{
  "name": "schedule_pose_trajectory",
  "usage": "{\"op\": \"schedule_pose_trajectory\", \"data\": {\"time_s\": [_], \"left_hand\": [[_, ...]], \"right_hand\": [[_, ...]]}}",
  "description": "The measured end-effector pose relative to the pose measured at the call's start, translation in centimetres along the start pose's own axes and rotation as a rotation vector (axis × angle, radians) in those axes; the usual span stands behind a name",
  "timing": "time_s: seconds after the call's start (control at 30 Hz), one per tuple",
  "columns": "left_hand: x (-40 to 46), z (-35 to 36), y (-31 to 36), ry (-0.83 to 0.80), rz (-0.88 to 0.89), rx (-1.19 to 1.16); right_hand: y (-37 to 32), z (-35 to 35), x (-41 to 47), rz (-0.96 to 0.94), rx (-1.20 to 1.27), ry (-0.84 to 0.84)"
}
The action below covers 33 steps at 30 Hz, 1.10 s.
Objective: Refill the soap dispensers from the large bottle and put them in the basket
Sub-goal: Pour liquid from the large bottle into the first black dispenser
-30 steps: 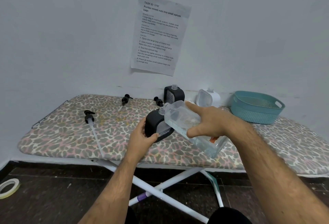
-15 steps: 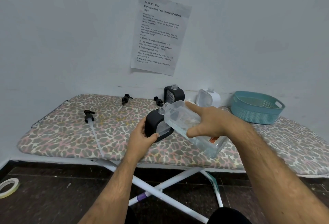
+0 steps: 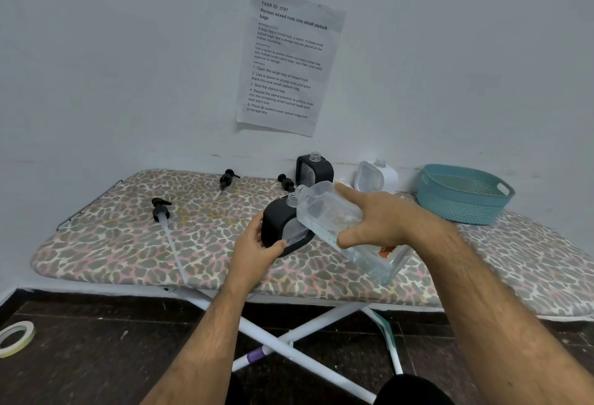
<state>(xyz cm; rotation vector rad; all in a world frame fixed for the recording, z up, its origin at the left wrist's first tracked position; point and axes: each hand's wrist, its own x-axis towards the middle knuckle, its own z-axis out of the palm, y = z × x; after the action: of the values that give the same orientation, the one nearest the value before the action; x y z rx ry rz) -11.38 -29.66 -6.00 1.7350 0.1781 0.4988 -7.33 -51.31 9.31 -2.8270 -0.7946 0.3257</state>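
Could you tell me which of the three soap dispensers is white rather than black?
The white soap dispenser by the wall, beside the teal basket; the other two are black.

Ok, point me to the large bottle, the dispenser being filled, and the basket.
large bottle (image 3: 324,211), head view, clear shoulder near the neck.
black dispenser (image 3: 273,221), head view, its dark side wall.
basket (image 3: 463,208), head view, its front woven wall.

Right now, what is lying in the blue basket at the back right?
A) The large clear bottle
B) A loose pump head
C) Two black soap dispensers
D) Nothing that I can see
D: the blue basket shows only its bare slotted inside, while the black dispensers and pump heads are all outside it on the board.
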Motion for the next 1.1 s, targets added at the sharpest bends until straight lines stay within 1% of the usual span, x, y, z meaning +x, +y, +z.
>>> {"op": "schedule_pose_trajectory", "data": {"time_s": [1.1], "left_hand": [[-0.28, -0.02, 0.43, -0.003, 0.004, 0.014]], "right_hand": [[-0.14, -0.07, -0.17, 0.007, 0.004, 0.001]]}}
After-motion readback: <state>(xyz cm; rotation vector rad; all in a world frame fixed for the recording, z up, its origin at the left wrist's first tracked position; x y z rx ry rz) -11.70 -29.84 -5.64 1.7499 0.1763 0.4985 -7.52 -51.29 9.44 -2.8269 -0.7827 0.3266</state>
